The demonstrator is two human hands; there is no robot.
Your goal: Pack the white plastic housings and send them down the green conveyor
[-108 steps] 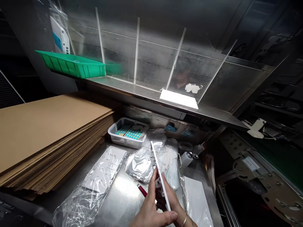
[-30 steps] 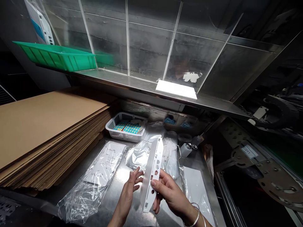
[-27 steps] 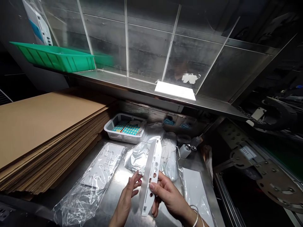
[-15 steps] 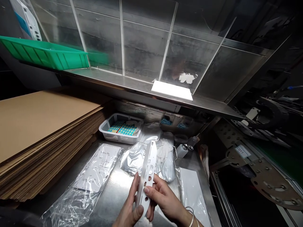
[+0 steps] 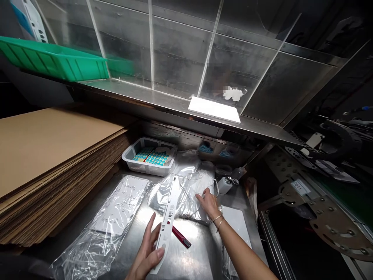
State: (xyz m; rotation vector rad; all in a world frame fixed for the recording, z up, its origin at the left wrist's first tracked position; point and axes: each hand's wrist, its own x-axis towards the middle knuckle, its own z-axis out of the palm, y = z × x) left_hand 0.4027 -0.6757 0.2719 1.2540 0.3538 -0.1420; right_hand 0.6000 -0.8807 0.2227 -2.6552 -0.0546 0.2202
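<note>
My left hand (image 5: 147,254) holds a long white plastic panel (image 5: 166,217) with cut-out holes, its thumb and fingers pinching the lower end; the panel stands on edge, tilted away from me. My right hand (image 5: 208,203) reaches forward with fingers stretched onto a pile of clear plastic bags (image 5: 186,190) on the steel bench (image 5: 192,256). A red pen (image 5: 180,237) lies on the bench between my hands.
A bagged white panel (image 5: 119,210) lies at left beside a tall stack of cardboard sheets (image 5: 49,155). A white tray of blue stickers (image 5: 150,157) sits at the back. Above, a steel shelf carries a green bin (image 5: 55,62) and a white slab (image 5: 214,109). Machinery stands at right.
My right hand let go of the white panel and reached forward to the plastic bags. The left hand now holds the panel alone, and the red pen has come into view.
</note>
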